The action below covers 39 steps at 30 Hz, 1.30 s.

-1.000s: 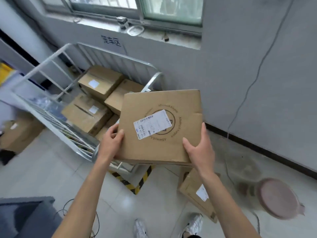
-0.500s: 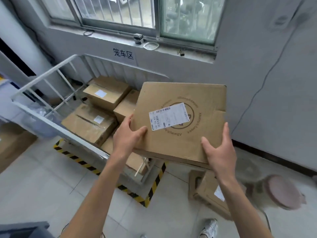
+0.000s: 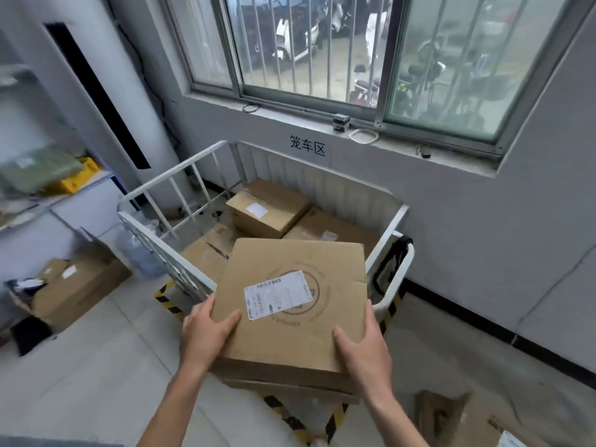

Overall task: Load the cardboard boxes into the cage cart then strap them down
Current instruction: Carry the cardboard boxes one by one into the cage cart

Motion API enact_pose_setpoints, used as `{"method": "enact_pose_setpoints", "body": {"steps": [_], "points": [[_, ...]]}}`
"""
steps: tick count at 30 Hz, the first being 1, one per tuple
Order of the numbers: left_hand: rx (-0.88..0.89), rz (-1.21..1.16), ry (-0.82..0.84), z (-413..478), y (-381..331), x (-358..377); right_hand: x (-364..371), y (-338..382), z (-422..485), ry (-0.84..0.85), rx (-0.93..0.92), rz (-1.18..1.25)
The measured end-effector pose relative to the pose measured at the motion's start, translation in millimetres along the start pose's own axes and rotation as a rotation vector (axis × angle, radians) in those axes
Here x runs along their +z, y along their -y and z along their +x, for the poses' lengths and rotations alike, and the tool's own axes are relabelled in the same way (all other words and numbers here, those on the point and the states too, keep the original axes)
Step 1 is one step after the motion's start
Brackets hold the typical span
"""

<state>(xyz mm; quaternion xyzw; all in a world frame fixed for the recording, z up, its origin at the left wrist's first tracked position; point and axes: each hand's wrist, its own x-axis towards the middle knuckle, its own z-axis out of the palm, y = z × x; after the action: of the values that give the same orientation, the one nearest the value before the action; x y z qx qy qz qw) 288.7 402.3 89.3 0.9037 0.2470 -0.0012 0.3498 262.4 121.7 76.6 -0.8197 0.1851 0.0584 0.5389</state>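
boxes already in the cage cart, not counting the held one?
3 visible: one labelled at the back, one back right, one front left. The held box may hide others.

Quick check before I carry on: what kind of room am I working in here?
Probably a parcel depot or warehouse back room: a white cage cart holding labelled cardboard boxes, yellow-black hazard tape marking its bay on the floor, and a printed wall sign above it.

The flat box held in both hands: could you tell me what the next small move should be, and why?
Probably carry the flat box forward and lower it into the cage cart. Left hand and right hand hold its near corners, it hangs over the cart's open near side, and other boxes already lie inside.
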Motion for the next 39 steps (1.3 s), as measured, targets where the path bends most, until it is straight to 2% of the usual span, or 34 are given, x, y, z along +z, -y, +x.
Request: {"method": "enact_pose_setpoints", "body": {"steps": [4, 8, 17, 21, 27, 32, 39], "points": [[-0.057, 0.008, 0.005, 55.1, 26.9, -4.1, 49.3, 18.9, 35.8, -0.052, 0.041, -0.049], [-0.072, -0.003, 0.028, 133.6, 11.7, -12.0, 86.0, 49.2, 92.5, -0.094, 0.015, -0.096], [0.042, -0.038, 0.131, 274.9, -39.8, -11.1, 131.8, 94.2, 192.5, -0.121, 0.075, -0.041], [0.101, -0.095, 0.253, 338.5, -54.9, 14.1, 147.3, 92.4, 223.4, -0.200, 0.119, 0.019], [0.081, -0.147, 0.511, 429.0, -54.6, 86.4, 184.9, 72.9, 267.6, -0.314, 0.301, 0.140], [-0.016, 0.019, 0.753, 480.7, -22.7, 154.4, 222.4, 25.6, 291.6, -0.278, 0.566, 0.064], [-0.054, 0.210, 0.911, 509.8, 59.6, 264.6, 294.9, -74.9, 316.5, -0.267, 0.708, 0.005]]}}
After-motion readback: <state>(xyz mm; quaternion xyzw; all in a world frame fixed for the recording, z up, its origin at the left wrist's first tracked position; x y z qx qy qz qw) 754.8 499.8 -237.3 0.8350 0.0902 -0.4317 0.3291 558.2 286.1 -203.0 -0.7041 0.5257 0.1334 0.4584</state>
